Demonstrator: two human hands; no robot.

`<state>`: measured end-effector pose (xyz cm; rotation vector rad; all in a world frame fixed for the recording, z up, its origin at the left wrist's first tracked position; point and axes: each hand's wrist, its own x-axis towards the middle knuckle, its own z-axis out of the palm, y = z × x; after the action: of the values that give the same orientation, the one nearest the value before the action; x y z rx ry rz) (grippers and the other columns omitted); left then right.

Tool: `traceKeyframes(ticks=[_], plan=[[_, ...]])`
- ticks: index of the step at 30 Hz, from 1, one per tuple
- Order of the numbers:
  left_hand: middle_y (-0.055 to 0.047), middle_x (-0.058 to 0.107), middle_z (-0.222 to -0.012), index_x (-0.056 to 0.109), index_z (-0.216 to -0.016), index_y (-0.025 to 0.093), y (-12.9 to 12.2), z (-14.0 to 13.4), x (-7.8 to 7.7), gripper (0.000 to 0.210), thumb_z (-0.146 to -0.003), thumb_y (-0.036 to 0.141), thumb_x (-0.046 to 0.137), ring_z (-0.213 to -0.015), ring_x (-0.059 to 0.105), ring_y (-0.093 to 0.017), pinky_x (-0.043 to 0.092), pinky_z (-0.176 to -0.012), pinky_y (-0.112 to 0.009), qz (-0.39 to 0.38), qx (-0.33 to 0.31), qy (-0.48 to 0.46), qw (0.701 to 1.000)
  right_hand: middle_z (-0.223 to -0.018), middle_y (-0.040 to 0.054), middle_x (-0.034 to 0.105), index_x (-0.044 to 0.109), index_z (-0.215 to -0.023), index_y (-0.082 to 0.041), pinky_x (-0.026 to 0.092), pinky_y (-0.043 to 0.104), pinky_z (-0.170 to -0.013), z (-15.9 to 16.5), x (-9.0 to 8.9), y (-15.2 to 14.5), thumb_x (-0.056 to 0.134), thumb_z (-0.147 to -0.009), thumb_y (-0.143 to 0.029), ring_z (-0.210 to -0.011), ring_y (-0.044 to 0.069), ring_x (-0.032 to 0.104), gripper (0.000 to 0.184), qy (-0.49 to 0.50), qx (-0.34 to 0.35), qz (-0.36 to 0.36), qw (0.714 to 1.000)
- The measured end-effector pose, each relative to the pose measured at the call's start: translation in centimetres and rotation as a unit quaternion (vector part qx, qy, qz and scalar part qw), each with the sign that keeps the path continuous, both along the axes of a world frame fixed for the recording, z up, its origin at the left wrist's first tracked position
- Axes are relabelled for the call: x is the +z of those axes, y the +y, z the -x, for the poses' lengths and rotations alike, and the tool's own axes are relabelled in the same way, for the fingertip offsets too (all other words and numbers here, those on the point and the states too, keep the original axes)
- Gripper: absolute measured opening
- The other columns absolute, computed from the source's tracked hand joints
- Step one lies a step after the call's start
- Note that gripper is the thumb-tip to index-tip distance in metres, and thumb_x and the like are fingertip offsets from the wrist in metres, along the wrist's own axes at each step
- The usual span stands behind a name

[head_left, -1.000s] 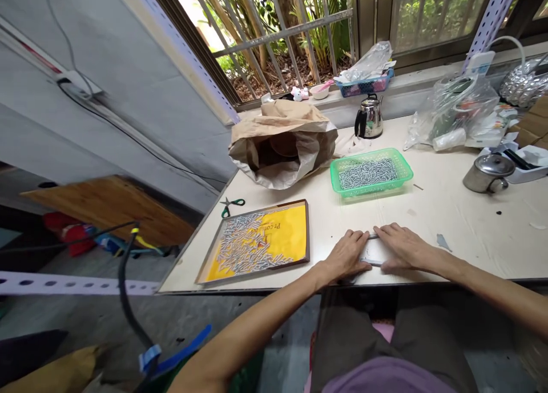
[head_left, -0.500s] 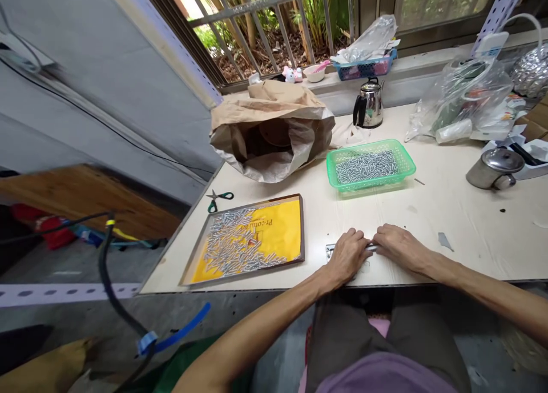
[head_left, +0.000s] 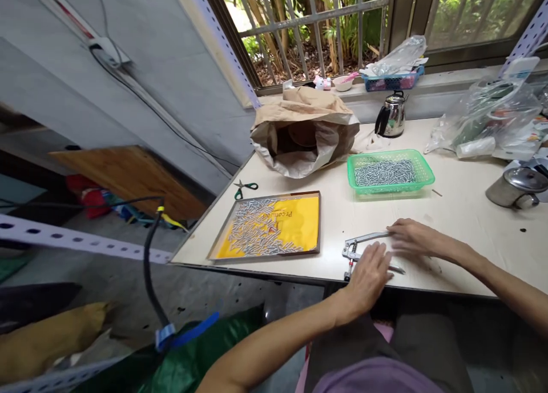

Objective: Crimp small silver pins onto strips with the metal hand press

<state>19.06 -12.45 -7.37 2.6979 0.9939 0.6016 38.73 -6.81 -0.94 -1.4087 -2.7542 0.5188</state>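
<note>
A metal hand tool with two long arms and a small spring lies near the table's front edge, its arms spread in a V toward the right. My left hand is over the lower arm and grips it; the pointed end sticks out past my fingers. At the far end of the upper arm is my right hand, fingers curled on it, partly smeared by motion. Left of the tool, a shallow tray with a yellow lining holds many small silver metal pins. More such pins fill a green plastic basket beyond my hands.
Green-handled scissors lie behind the tray. A crumpled brown paper bag stands open at the back, beside a steel kettle. To the right are a metal mug and clear plastic bags. A barred window is behind.
The tool's arms have swung apart; before, both hands were close together over it. My right hand has moved away from my left with the upper arm. The view has shifted left.
</note>
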Motion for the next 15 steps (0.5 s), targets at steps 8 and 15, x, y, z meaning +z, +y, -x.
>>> traceKeyframes(ticks=[8,15], plan=[[-0.012,0.062,-0.114,0.054,-0.111,0.014,-1.4,-1.5,1.1,0.028,-0.093,0.034,0.048,-0.113,0.056,-0.023,0.037,-0.108,-0.043,0.06,-0.014,-0.05,0.997,-0.088,0.0077,0.066,0.066,-0.083,-0.016,0.036,0.034,-0.073,2.7,-0.2,2.4,0.057,-0.087,-0.018,-0.086,0.022,0.055,0.01,-0.097,-0.057,-0.114,0.987],[-0.013,0.063,-0.113,0.056,-0.112,0.013,-1.1,-1.4,1.1,0.031,-0.091,0.034,0.051,-0.11,0.057,-0.026,0.044,-0.1,-0.043,0.131,-0.03,-0.085,0.987,-0.1,0.0065,0.063,0.068,-0.1,-0.025,0.034,0.03,-0.07,6.3,0.0,1.3,0.059,-0.086,-0.019,-0.091,0.02,0.05,0.017,-0.048,0.085,-0.132,0.986]])
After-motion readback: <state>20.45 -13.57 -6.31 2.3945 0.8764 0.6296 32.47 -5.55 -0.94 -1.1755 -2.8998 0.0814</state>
